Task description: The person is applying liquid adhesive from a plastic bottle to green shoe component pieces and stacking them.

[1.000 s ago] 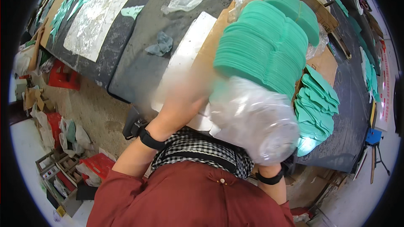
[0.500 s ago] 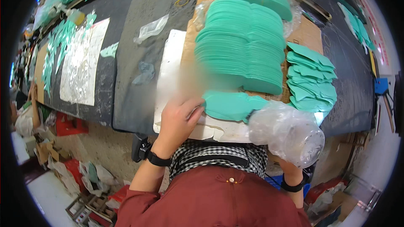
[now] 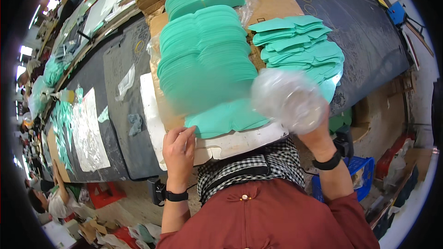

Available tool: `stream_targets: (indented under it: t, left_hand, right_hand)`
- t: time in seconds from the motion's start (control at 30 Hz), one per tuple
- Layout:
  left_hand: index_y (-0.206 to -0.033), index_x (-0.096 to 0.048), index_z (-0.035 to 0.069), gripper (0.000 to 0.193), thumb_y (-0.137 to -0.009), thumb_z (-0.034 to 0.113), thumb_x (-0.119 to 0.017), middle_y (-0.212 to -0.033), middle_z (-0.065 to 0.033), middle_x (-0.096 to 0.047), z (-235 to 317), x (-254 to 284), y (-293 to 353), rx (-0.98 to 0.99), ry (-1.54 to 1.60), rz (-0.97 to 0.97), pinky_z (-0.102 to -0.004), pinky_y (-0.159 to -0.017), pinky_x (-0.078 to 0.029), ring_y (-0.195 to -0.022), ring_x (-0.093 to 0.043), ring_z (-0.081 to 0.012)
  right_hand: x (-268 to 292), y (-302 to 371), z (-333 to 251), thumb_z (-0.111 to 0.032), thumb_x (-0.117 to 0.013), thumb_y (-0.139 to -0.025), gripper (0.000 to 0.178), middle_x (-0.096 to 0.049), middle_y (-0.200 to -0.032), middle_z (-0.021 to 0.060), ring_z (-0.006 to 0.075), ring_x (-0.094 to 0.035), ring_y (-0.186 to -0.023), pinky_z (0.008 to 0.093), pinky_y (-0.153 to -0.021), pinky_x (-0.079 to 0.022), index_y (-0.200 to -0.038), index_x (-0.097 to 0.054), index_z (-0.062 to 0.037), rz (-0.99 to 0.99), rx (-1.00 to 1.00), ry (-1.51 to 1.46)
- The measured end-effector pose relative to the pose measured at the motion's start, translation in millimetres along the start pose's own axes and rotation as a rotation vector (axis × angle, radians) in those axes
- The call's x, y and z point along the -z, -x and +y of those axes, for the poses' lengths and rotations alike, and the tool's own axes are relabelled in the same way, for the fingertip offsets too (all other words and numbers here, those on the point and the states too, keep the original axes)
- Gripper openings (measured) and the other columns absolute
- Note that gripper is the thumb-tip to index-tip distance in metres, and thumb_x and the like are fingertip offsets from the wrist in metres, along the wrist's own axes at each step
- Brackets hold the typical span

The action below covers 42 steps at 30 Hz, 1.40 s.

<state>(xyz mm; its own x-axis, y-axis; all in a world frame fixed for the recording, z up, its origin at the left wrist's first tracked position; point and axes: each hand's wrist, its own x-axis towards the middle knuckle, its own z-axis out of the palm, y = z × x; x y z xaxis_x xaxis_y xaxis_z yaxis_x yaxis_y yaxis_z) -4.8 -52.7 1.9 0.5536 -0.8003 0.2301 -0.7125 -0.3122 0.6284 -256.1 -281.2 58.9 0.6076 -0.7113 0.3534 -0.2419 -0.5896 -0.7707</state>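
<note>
My left hand (image 3: 179, 152) has its fingers bent together at the left edge of a flat green insole-shaped piece (image 3: 226, 122), pinching its corner. That piece lies on a white board (image 3: 249, 137) at the table's near edge. In my right hand (image 3: 318, 136) is a clear plastic container wrapped in film (image 3: 288, 99), tilted and blurred by motion, above the piece's right end. Directly behind lies a thick stack of green pieces (image 3: 203, 46), layered in overlapping rows. A blur hides the stack's near end.
Right of the stack, a looser pile of green pieces (image 3: 295, 41) lies on cardboard (image 3: 277, 7). Film scraps (image 3: 126, 82) and a plastic-covered sheet (image 3: 90, 133) are on the dark table at left. A blue basket (image 3: 362, 175) stands below, right. Another person sits far left.
My right hand has lifted the film-wrapped container from the table's near edge, away from my body. My left hand stays at the green piece's left edge. The whole view has turned.
</note>
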Motion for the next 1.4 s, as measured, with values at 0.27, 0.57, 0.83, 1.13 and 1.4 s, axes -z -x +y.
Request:
stream_targets:
  t: [0.27,0.57,0.83,1.13,1.4]
  left_hand:
    - [-0.109,-0.079,0.005,0.02,-0.091,0.001,-0.071,-0.101,-0.0134,-0.071,3.6,4.2,1.0,0.059,0.039,-0.003,-0.0416,-0.081,-0.054,-0.093,-0.067,-0.032]
    - [-0.151,-0.056,0.008,0.054,-0.098,0.001,-0.066,-0.114,-0.0094,-0.072,-24.9,23.6,25.9,0.292,0.21,0.102,-0.0296,-0.088,-0.054,-0.1,-0.068,-0.0146]
    - [-0.141,-0.061,-0.002,0.043,-0.098,0.003,-0.066,-0.134,-0.0132,-0.067,-34.8,60.7,52.5,0.435,0.391,0.362,-0.0365,-0.103,-0.051,-0.119,-0.065,-0.0221]
    - [-0.114,-0.072,0.003,0.026,-0.088,0.003,-0.072,-0.11,-0.0126,-0.067,1.4,2.8,-2.5,0.005,-0.103,-0.074,-0.0377,-0.088,-0.052,-0.102,-0.064,-0.0293]
    - [-0.11,-0.075,0.002,0.021,-0.089,0.0,-0.073,-0.109,-0.011,-0.069,-2.5,-0.3,-16.0,0.12,0.122,-0.071,-0.0333,-0.086,-0.055,-0.099,-0.068,-0.0245]
  right_hand:
    - [6.8,32.2,1.0,-0.013,-0.09,-0.079,0.051,-0.074,-0.122,0.0162,0.0249,-0.073,-0.107,0.0375,-0.091,-0.057,-0.124,-0.072,-0.0005,0.064,0.013,0.095]
    - [-101.5,-1.1,-77.1,-0.008,-0.084,-0.081,0.046,-0.076,-0.119,0.0167,0.0329,-0.076,-0.106,0.0393,-0.093,-0.06,-0.124,-0.07,0.0008,-0.261,0.165,-0.371]
    - [-131.1,-15.5,-75.5,-0.006,-0.083,-0.082,0.049,-0.073,-0.124,0.0194,0.037,-0.073,-0.11,0.04,-0.093,-0.059,-0.129,-0.068,-0.0024,-0.309,0.29,-0.132]
    - [-59.0,4.3,-31.5,-0.014,-0.088,-0.078,0.052,-0.075,-0.122,0.0112,0.0277,-0.074,-0.103,0.0417,-0.092,-0.059,-0.124,-0.069,0.0014,-0.264,0.128,-0.356]
    - [44.7,112.5,56.1,-0.002,-0.081,-0.091,0.059,-0.056,-0.154,0.0155,0.0289,-0.056,-0.138,0.0449,-0.115,-0.046,-0.145,-0.059,0.0014,0.017,-0.192,0.185]
